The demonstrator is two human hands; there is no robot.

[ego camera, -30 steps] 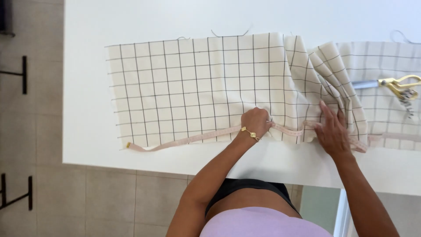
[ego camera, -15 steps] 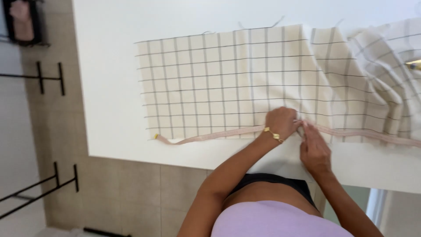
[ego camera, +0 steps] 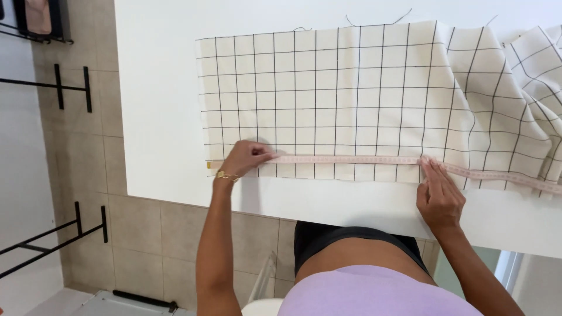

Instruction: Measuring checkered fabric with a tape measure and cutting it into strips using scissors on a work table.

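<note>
White table (ego camera: 164, 88): checked fabric (ego camera: 351, 99) near front edge; tape (ego camera: 351, 160) pinched by left hand (ego camera: 246, 159), pressed flat under right hand (ego camera: 439, 196) fingers; bare margin left.

Left hand (ego camera: 246, 159) fingers pinched, right hand (ego camera: 439, 196) pressing flat

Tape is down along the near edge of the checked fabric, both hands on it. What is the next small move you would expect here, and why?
Probably sliding the left hand to bring the tape's metal end flush with the fabric corner. The measuring tape lies flat along the near edge, pinned by the right hand, but its tip sits at, perhaps slightly past, the left corner. The bunched fabric to the right may need smoothing later.
</note>
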